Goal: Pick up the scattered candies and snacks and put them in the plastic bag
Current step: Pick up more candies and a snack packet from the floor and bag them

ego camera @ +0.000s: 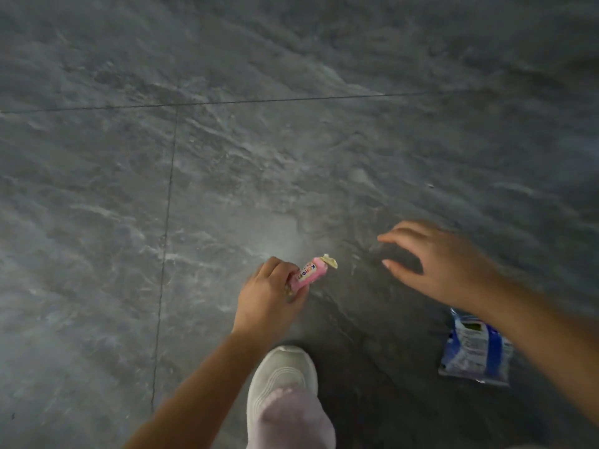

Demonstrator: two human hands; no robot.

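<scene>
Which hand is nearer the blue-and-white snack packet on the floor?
Right. The right hand hovers beyond the packet, forearm crossing over it; the left hand, pinching a pink candy, is farther left.

"КОНФЕТ" on pink candy wrapper (306,273)

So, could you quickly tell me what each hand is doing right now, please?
Left hand: closed, gripping a pink wrapped candy.
Right hand: open, fingers spread above the floor, holding nothing.
</scene>
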